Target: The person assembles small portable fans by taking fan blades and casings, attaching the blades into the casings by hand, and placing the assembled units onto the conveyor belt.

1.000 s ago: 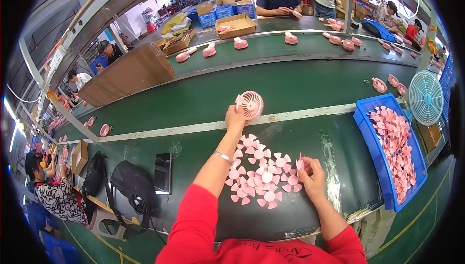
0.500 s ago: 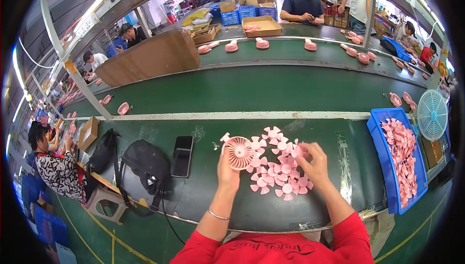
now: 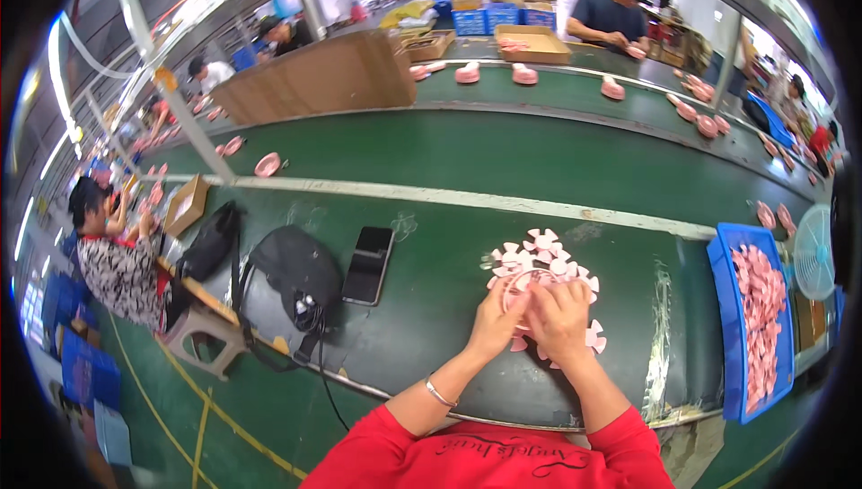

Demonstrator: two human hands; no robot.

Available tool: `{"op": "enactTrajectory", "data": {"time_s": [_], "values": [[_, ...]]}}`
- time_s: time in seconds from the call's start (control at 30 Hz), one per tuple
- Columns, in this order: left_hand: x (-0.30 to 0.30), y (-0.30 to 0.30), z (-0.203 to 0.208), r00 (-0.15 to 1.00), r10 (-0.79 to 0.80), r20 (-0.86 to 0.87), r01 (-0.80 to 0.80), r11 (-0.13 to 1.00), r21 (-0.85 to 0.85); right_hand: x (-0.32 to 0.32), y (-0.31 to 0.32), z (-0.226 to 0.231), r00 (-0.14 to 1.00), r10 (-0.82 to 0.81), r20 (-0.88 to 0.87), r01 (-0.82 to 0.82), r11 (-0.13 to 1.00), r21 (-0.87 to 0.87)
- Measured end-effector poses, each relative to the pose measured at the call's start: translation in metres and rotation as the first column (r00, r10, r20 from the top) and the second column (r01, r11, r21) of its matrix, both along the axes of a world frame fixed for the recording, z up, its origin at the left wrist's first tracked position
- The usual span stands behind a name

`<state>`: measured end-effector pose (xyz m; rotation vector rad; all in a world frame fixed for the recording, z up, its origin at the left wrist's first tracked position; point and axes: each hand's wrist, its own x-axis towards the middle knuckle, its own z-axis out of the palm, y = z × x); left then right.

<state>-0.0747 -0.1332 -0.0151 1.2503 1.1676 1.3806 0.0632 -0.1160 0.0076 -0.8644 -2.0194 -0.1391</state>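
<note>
In my left hand [image 3: 492, 323] is a round pink fan housing [image 3: 515, 290], held by its rim over the table with the open side up. My right hand [image 3: 558, 317] is closed against the housing, its thumb and fingertips pressed together inside the ring. What those fingertips grip is hidden by the hand. Around and beneath both hands lies a loose pile of pink fan blades [image 3: 543, 241] with several petals each. More of them show past my right wrist.
A blue bin [image 3: 725, 309] full of pink blades stands at the right, by a light-blue fan [image 3: 813, 253]. To the left lie a black phone [image 3: 368, 264] and a black bag [image 3: 292, 278]. Beyond a pale rail [image 3: 431, 199] runs a green conveyor [image 3: 449, 148]; co-workers sit around.
My right hand has come from the blade pile to the fan housing. My left hand has brought the housing right, over the pile. The whole view has tilted and shifted.
</note>
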Motion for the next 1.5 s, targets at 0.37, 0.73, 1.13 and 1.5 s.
{"op": "enactTrajectory", "data": {"time_s": [0.37,0.73,1.13,1.5], "values": [[0.004,0.008,-0.013,0.993,-0.091,0.082,0.086,0.994,0.061,0.011,0.007,-0.014,0.915,-0.131,-0.381,-0.135,0.791,-0.596],[0.006,-0.003,0.006,0.999,0.038,-0.013,-0.037,0.997,0.064,0.004,-0.002,-0.016,0.950,-0.106,-0.293,-0.038,0.895,-0.445],[0.000,0.003,0.003,0.967,0.256,-0.022,-0.246,0.949,0.197,0.049,0.060,-0.019,0.433,-0.268,-0.861,-0.354,0.828,-0.436],[0.015,-0.011,0.010,0.565,0.122,-0.816,0.214,0.933,0.288,0.062,0.061,-0.039,0.940,-0.203,-0.276,0.042,0.868,-0.494]]}}
